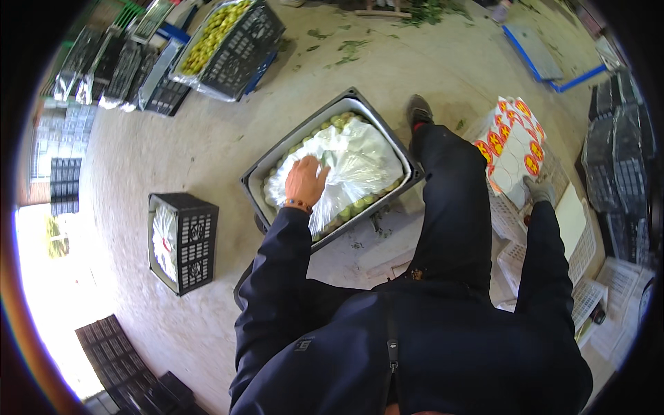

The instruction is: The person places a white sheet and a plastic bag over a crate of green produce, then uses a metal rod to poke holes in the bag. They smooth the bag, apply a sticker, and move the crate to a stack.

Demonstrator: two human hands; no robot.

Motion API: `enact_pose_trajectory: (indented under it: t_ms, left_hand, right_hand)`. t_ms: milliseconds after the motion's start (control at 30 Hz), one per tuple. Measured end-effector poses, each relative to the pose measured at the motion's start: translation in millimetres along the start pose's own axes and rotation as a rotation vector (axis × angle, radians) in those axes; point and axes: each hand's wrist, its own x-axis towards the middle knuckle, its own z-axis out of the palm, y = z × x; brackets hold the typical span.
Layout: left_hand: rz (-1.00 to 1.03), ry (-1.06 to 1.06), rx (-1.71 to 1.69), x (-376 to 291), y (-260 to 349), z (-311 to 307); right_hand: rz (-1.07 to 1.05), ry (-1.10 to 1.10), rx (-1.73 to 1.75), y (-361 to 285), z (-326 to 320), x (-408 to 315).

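My bare left hand [306, 182] rests on a crumpled clear plastic bag or liner [363, 155], its fingers a little apart. The plastic lies gathered over round green fruit [358, 206] in a large black crate [336, 243]. Out to the right, my right hand [540, 190], in a grey glove, touches the lower edge of a stack of white paper sheets [513, 148] printed with red and yellow round marks. Whether its fingers grip the sheets cannot be told. White plastic crates [581, 254] lie beneath and beside the right hand.
A smaller black crate [197, 244] with tied plastic stands at the left. Up left, a tilted black crate [241, 46] holds yellow-green fruit. Blue-edged platform scale [534, 52] at upper right; wrapped black crates [614, 150] at far right. Loose leaves [353, 46] lie on the floor.
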Motion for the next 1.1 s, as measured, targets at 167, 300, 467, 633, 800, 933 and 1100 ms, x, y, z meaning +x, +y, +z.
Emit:
enact_pose_trajectory:
  t_ms: [167, 300, 467, 633, 800, 933, 1100]
  left_hand:
    - [-0.038, 0.144, 0.135, 34, 14, 29]
    - [-0.129, 0.081, 0.154, 17, 29, 64]
    - [-0.121, 0.123, 0.161, 12, 17, 77]
    - [-0.124, 0.074, -0.045, 10, 2, 76]
    - [-0.109, 0.211, -0.078, -23, -13, 51]
    - [-0.25, 0.135, -0.237, -28, -8, 13]
    - [-0.268, 0.157, -0.627, -45, 74, -48]
  right_hand:
    - [-0.038, 0.021, 0.019, 9, 12, 20]
    - [0.025, -0.009, 0.213, 23, 29, 46]
    - [-0.02, 0.102, 0.476, 29, 43, 49]
    - [-0.029, 0.1, 0.612, 14, 21, 35]
    - [0.211, -0.063, 0.567, 17, 16, 34]
    - [0.159, -0.104, 0.599, 32, 3, 43]
    - [-0.275, 0.018, 0.83, -27, -104, 10]
